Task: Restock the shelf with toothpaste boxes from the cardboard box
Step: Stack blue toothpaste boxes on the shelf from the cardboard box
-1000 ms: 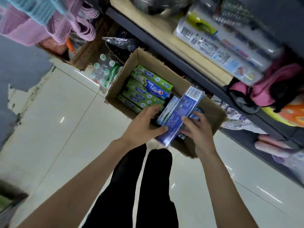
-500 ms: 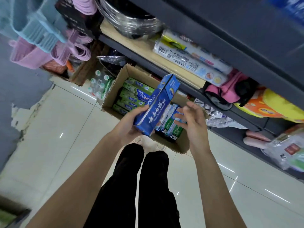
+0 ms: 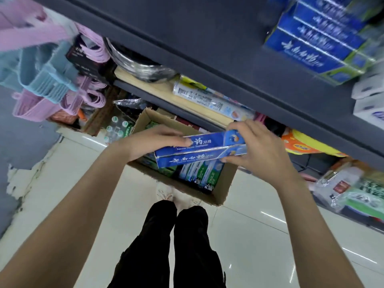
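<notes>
Blue toothpaste boxes (image 3: 199, 151), what looks like two held together lengthwise, sit between both hands, above the open cardboard box (image 3: 223, 192) on the floor. Left hand (image 3: 151, 142) grips the left end, thumb lying along the top face w/ the tip on the printed lettering, other fingers hidden behind. Right hand (image 3: 259, 150) wraps the right end, fingers curled over the top edge & thumb underneath. Boxes roughly level, tilted slightly up to the right, below the dark grey shelf edge (image 3: 207, 65). Inside the cardboard box: more cartons standing on end, blue-green ones w/ DARLIE print (image 3: 204, 175) near the front right, green ones mostly hidden by the hands. Top right, on the upper shelf, a stack of matching blue toothpaste cartons (image 3: 311, 42), blurred. Lower shelf w/ a wood-coloured board carries a long white printed pack (image 3: 209, 99). Pink & light-blue plastic hangers (image 3: 47, 80) hang at left. Person's black trousers (image 3: 176, 246) & pale shoes over glossy cream floor tiles (image 3: 259, 235).
</notes>
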`<state>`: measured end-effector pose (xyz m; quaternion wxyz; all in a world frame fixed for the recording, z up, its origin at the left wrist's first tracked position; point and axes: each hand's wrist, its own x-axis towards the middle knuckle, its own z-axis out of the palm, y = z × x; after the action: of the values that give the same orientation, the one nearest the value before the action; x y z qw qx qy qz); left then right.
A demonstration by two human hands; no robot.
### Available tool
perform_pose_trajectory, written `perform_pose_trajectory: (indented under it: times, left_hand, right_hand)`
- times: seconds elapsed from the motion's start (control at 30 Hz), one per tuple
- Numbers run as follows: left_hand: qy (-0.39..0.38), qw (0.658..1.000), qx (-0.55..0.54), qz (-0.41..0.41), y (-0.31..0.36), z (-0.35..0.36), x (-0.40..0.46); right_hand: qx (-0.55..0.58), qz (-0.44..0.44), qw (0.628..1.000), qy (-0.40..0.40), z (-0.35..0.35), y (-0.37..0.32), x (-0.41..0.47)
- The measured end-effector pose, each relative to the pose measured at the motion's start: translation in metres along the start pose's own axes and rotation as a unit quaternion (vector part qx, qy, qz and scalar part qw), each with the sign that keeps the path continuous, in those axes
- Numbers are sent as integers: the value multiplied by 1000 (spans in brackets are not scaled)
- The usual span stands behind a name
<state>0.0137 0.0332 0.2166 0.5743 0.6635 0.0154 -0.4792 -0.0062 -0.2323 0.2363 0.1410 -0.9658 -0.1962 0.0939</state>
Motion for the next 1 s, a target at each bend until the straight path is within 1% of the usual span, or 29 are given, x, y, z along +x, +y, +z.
perform_pose_trajectory:
  times: [0.07, 0.1, 0.17, 0.23, 0.27, 0.33, 0.4, 0.47, 0.53, 0.57, 0.6, 0.63, 0.67, 0.73, 0.77, 0.8, 0.83, 0.87, 0.93, 1.0]
  left_hand:
    - [73, 993, -32, 85, 33, -1, 9]
    - [121, 983, -48, 129, 49, -1, 15]
    - [205, 952, -70, 216, 75, 3, 28]
    - [250, 925, -57, 281, 96, 12, 46]
    - [260, 917, -38, 299, 104, 18, 56]
    - [274, 911, -8, 306, 116, 32, 79]
    - [288, 910, 12, 298, 128, 42, 102]
    - [285, 912, 37, 291, 140, 49, 120]
    - [271, 920, 69, 277, 147, 52, 130]
    - [264, 923, 83, 268, 147, 52, 130]
    - [269, 919, 102, 269, 145, 53, 127]
    - [298, 903, 131, 281, 138, 53, 120]
    - [344, 875, 165, 298, 128, 53, 110]
    - [441, 803, 229, 329, 101, 52, 86]
    - [471, 777, 252, 334, 82, 50, 74]
    - [488, 761, 269, 334, 61, 46, 63]
    - [494, 754, 284, 326, 36, 40, 54]
    - [495, 756, 298, 307, 10, 31, 46]
    - [489, 772, 332, 235, -48, 6, 34]
    - [469, 792, 359, 151, -96, -15, 27]
  right_hand:
    - [-16, 47, 998, 48, -19, 9, -8]
    - [-14, 75, 994, 74, -26, 14, -10]
    - [0, 121, 983, 135, -37, 28, -12]
    - [9, 141, 971, 195, -46, 47, -8]
    - [7, 146, 964, 224, -49, 57, -4]
    - [-4, 175, 946, 272, -52, 75, 9]
    - [-36, 230, 923, 307, -53, 90, 24]
    - [-62, 284, 899, 328, -53, 97, 35]
    - [-60, 304, 880, 359, -51, 94, 38]
    - [-61, 292, 874, 384, -48, 89, 37]
    - [-64, 265, 872, 407, -44, 82, 34]
    - [-62, 226, 876, 422, -38, 71, 29]
    - [-53, 181, 884, 427, -29, 59, 23]
    - [-10, 94, 913, 397, -8, 31, 12]
    - [15, 59, 929, 366, 4, 18, 8]
    - [38, 33, 944, 325, 18, 6, 5]
    - [54, 19, 959, 277, 33, -4, 4]
    - [64, 17, 973, 221, 48, -11, 6]
    - [77, 30, 993, 86, 85, -21, 19]
    - [123, 63, 988, -62, 119, -19, 32]
